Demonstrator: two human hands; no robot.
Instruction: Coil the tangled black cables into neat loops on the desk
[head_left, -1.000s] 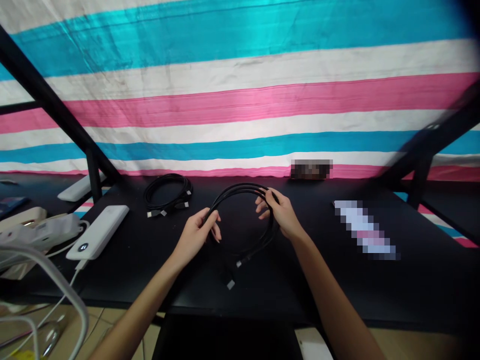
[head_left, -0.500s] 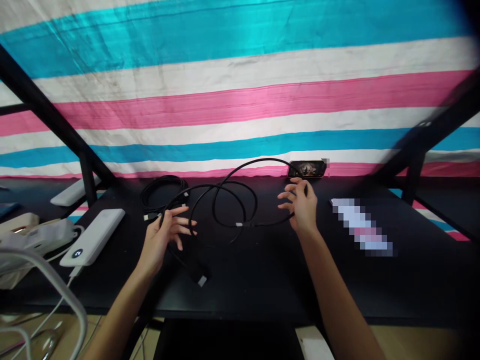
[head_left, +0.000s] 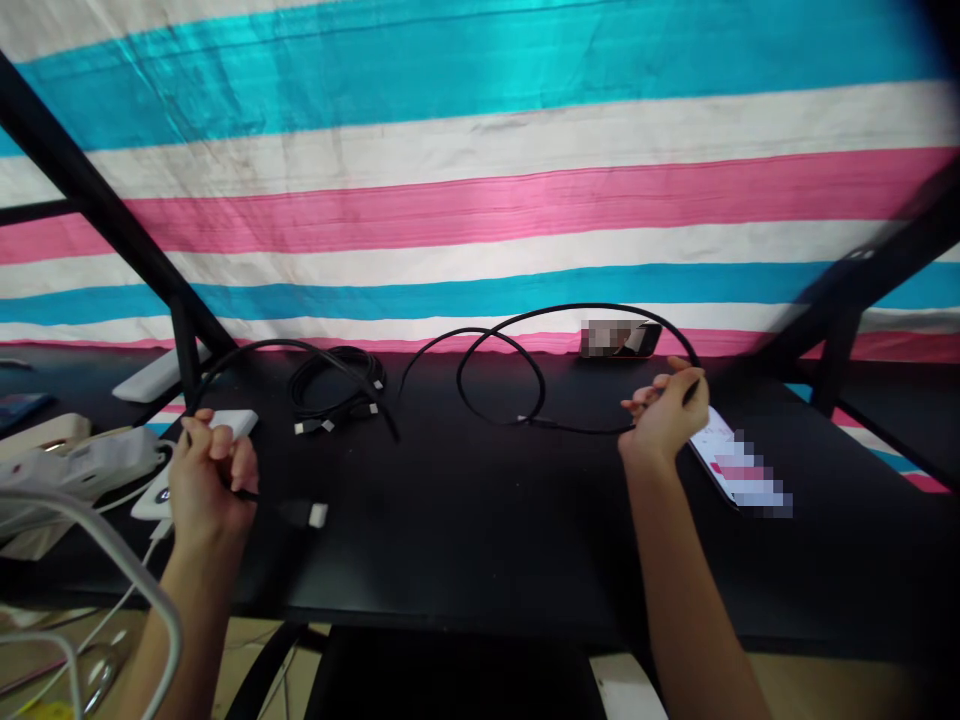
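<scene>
A long black cable stretches across the black table in loose loops. My left hand is closed on the cable near its plug end, low at the left. My right hand is closed on the cable further along, at the right, with a loop arching above it. Between my hands the cable sags and curls over the table.
A second coiled black cable lies at the back left. A white power bank and a white power strip sit at the left. A phone leans on the striped cloth; another flat item lies right.
My hands have pulled apart, the left going left and down, the right going right. The cable's coil has opened out into wide loose loops.
</scene>
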